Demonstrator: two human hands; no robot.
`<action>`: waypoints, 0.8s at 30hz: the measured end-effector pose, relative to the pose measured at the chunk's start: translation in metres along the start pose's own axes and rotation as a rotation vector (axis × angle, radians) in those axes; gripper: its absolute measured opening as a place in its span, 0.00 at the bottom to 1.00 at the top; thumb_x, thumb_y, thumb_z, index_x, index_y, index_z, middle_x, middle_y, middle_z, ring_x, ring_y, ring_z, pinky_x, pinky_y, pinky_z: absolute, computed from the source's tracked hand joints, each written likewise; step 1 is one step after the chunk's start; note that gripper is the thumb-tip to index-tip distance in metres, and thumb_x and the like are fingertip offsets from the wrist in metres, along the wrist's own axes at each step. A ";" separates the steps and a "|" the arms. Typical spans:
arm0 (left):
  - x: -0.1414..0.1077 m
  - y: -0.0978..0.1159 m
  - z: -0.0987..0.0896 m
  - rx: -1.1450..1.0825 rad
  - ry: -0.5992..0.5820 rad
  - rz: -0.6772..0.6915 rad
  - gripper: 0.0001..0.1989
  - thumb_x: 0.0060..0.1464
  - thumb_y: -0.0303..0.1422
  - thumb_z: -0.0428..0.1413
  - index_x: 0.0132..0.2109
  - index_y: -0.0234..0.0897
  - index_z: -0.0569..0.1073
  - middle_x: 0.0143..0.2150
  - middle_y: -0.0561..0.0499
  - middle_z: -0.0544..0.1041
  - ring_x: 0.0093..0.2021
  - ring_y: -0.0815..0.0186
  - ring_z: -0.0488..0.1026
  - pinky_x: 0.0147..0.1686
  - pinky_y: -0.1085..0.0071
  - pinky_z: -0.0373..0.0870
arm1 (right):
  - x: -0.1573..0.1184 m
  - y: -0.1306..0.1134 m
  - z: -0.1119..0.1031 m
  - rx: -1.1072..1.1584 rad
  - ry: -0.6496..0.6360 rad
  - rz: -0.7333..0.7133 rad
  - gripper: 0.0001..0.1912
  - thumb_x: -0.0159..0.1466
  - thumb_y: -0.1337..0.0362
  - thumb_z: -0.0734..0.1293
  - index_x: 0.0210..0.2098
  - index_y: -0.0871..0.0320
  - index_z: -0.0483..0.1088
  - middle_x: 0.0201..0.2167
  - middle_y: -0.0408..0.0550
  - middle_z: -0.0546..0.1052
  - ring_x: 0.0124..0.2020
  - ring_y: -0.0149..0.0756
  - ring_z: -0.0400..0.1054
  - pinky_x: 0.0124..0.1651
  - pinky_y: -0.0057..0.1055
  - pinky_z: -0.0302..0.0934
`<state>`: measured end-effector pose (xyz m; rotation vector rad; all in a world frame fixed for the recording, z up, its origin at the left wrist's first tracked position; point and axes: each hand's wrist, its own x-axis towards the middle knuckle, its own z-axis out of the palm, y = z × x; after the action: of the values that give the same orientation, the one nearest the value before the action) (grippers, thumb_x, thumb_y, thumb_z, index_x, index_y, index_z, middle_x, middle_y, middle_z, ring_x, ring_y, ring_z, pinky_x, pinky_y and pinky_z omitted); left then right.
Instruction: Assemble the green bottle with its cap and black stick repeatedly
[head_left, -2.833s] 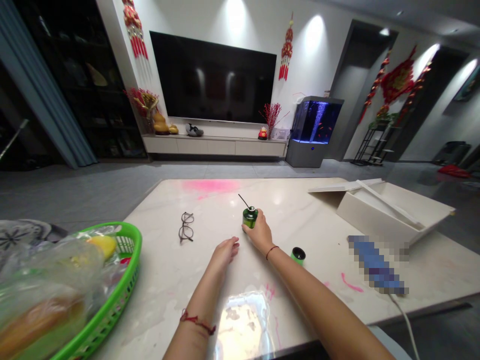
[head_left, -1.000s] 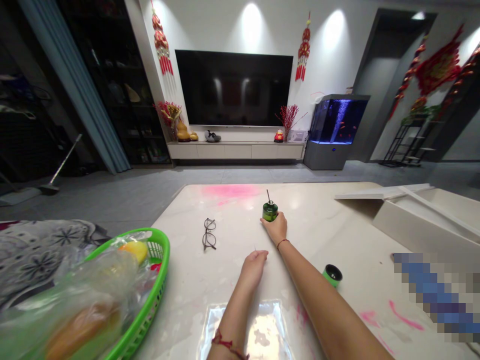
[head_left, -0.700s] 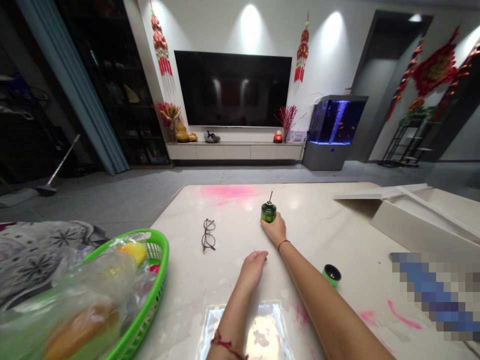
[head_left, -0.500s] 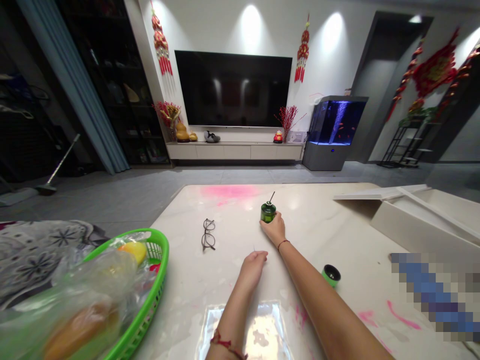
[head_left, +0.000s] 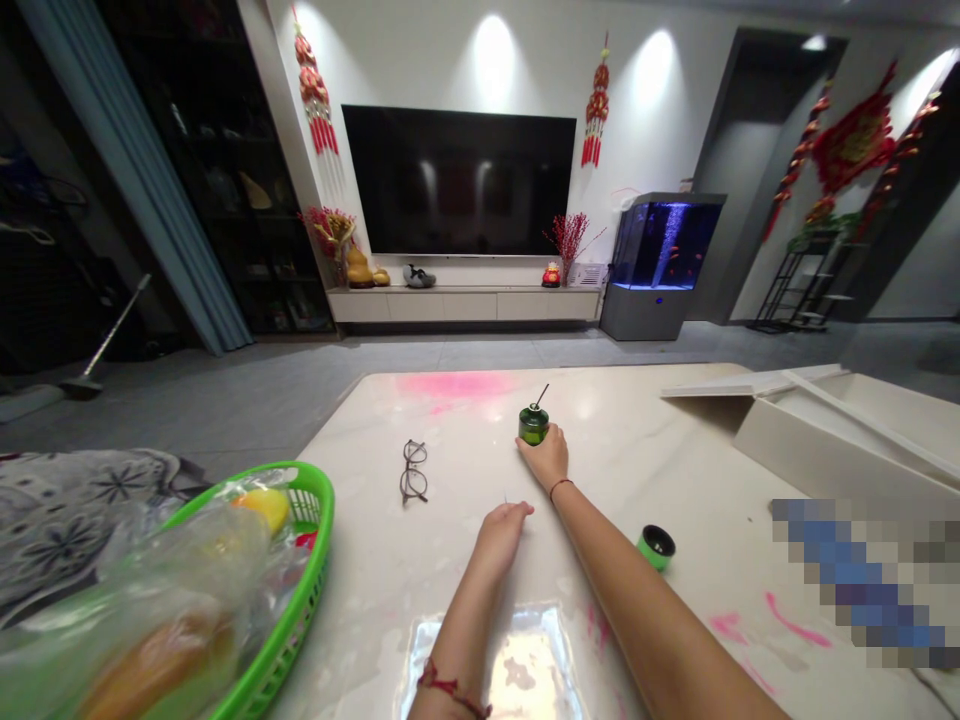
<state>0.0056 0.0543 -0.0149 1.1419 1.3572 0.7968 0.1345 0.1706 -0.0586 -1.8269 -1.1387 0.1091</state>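
Observation:
A small green glass bottle (head_left: 533, 426) stands on the pale marble-look table (head_left: 465, 460), a thin dark stick (head_left: 542, 395) leaning out of its neck. My right hand (head_left: 547, 457) is wrapped round its lower right side. Closer to me, my left hand (head_left: 504, 530) rests with the fingers pressed together. A fine thin sliver shows just above those fingers; what they hold is too small to make out. Left of both hands lie folded-out eyeglasses (head_left: 414, 472). A green cap-like cup with a black inside (head_left: 657, 547) lies to the right of my right forearm.
A green plastic basket (head_left: 324, 500) with bagged food fills the left side. On the right are an open white box (head_left: 787, 430) and a blurred-out blue patch (head_left: 847, 575). Pink stains (head_left: 457, 384) mark the tabletop. Beyond stand a TV cabinet (head_left: 465, 305) and an aquarium (head_left: 664, 250).
The whole view has shifted slightly. My right hand stays on the bottle, and my left hand keeps nearly the same place and pose.

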 end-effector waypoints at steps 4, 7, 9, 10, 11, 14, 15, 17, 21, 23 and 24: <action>-0.002 0.003 -0.001 0.005 0.009 -0.019 0.12 0.44 0.39 0.53 0.31 0.35 0.74 0.33 0.47 0.77 0.38 0.60 0.71 0.36 0.70 0.62 | 0.000 0.000 -0.002 0.039 -0.021 0.005 0.24 0.47 0.57 0.67 0.41 0.61 0.62 0.40 0.57 0.71 0.42 0.47 0.66 0.44 0.37 0.60; -0.002 0.004 -0.001 0.007 0.005 -0.023 0.12 0.44 0.38 0.53 0.31 0.35 0.74 0.32 0.47 0.76 0.37 0.61 0.71 0.36 0.70 0.62 | 0.001 0.001 -0.002 0.060 -0.048 0.018 0.25 0.47 0.58 0.66 0.43 0.61 0.61 0.40 0.55 0.71 0.41 0.46 0.67 0.43 0.37 0.60; -0.002 0.004 0.000 0.010 0.001 -0.029 0.12 0.44 0.38 0.52 0.31 0.34 0.74 0.31 0.47 0.76 0.36 0.61 0.71 0.36 0.69 0.62 | 0.001 0.001 -0.002 0.058 -0.064 0.017 0.26 0.47 0.59 0.66 0.44 0.61 0.60 0.41 0.55 0.71 0.42 0.47 0.67 0.44 0.38 0.60; -0.003 0.004 0.000 0.011 -0.001 -0.031 0.12 0.44 0.37 0.52 0.31 0.34 0.74 0.31 0.47 0.76 0.36 0.61 0.71 0.36 0.69 0.62 | 0.001 0.001 -0.002 0.054 -0.061 0.010 0.27 0.47 0.60 0.66 0.45 0.62 0.60 0.42 0.56 0.70 0.43 0.48 0.66 0.46 0.38 0.59; -0.003 0.004 0.000 0.013 -0.002 -0.033 0.11 0.44 0.37 0.52 0.31 0.34 0.74 0.31 0.47 0.76 0.36 0.61 0.70 0.36 0.69 0.62 | 0.000 0.001 -0.002 0.049 -0.050 0.000 0.29 0.46 0.60 0.67 0.46 0.62 0.60 0.43 0.57 0.70 0.45 0.48 0.65 0.48 0.39 0.58; -0.004 0.004 0.000 0.018 -0.004 -0.031 0.11 0.43 0.36 0.52 0.31 0.34 0.74 0.31 0.48 0.76 0.36 0.62 0.70 0.36 0.69 0.62 | -0.001 0.001 0.000 0.036 0.014 -0.015 0.36 0.44 0.57 0.70 0.50 0.63 0.58 0.46 0.60 0.67 0.50 0.51 0.61 0.51 0.41 0.56; -0.004 0.004 0.000 0.020 -0.003 -0.031 0.11 0.43 0.35 0.52 0.31 0.34 0.74 0.31 0.48 0.76 0.35 0.62 0.70 0.36 0.69 0.62 | -0.001 0.001 0.000 0.030 0.034 -0.004 0.39 0.43 0.56 0.70 0.50 0.64 0.57 0.46 0.62 0.66 0.51 0.52 0.60 0.52 0.41 0.56; -0.004 0.004 0.000 0.024 0.000 -0.035 0.11 0.43 0.35 0.52 0.31 0.34 0.74 0.31 0.48 0.76 0.35 0.62 0.70 0.35 0.69 0.62 | -0.001 0.000 0.001 0.018 0.057 0.028 0.41 0.43 0.54 0.71 0.51 0.67 0.56 0.46 0.64 0.65 0.50 0.53 0.60 0.51 0.42 0.56; -0.003 0.004 0.000 0.023 0.001 -0.036 0.12 0.43 0.36 0.52 0.31 0.34 0.75 0.31 0.47 0.76 0.35 0.62 0.70 0.34 0.70 0.62 | 0.000 0.001 0.002 0.005 0.055 0.042 0.38 0.45 0.57 0.69 0.51 0.68 0.57 0.45 0.65 0.66 0.49 0.53 0.62 0.50 0.41 0.57; -0.002 0.003 0.000 0.019 -0.001 -0.034 0.12 0.43 0.36 0.52 0.32 0.34 0.75 0.32 0.47 0.76 0.35 0.62 0.70 0.34 0.70 0.62 | 0.001 0.003 0.003 0.020 0.052 0.031 0.35 0.46 0.59 0.68 0.50 0.68 0.58 0.45 0.64 0.67 0.48 0.52 0.63 0.50 0.40 0.58; -0.002 0.003 0.000 0.016 -0.001 -0.032 0.12 0.43 0.36 0.52 0.32 0.34 0.75 0.32 0.47 0.76 0.35 0.63 0.70 0.34 0.71 0.62 | 0.001 0.004 0.004 0.035 0.051 0.026 0.34 0.46 0.60 0.68 0.50 0.67 0.58 0.45 0.63 0.68 0.48 0.51 0.64 0.49 0.40 0.58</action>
<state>0.0058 0.0532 -0.0117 1.1298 1.3799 0.7637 0.1363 0.1735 -0.0635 -1.8037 -1.0716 0.0962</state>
